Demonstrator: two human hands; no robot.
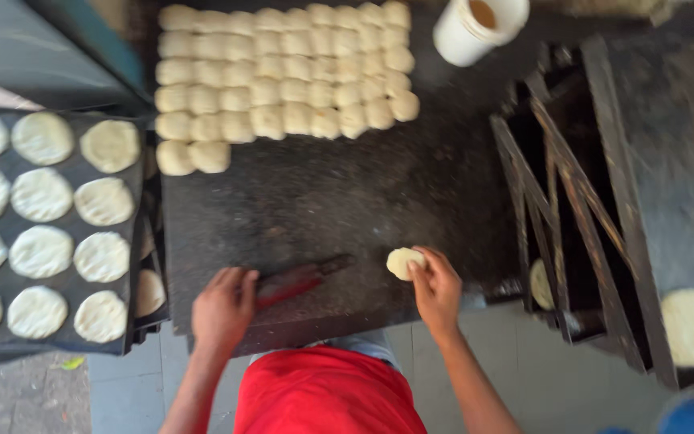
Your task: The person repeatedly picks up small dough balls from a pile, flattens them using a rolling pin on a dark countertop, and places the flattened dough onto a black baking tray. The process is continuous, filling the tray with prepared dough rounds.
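My right hand (437,287) holds a small flattened dough disc (403,263) at the front edge of the dark stone counter (323,201). My left hand (224,309) rests on the counter's front edge, fingers on the handle end of a red rolling pin (295,280) that lies slanted between both hands. Rows of pale dough balls (283,72) fill the far part of the counter.
A black tray (134,241) of flattened dough rounds (42,249) sits at the left. A white cup (475,28) stands at the back right. At the right is a dark metal rack (580,201), with one dough round (691,325) by it.
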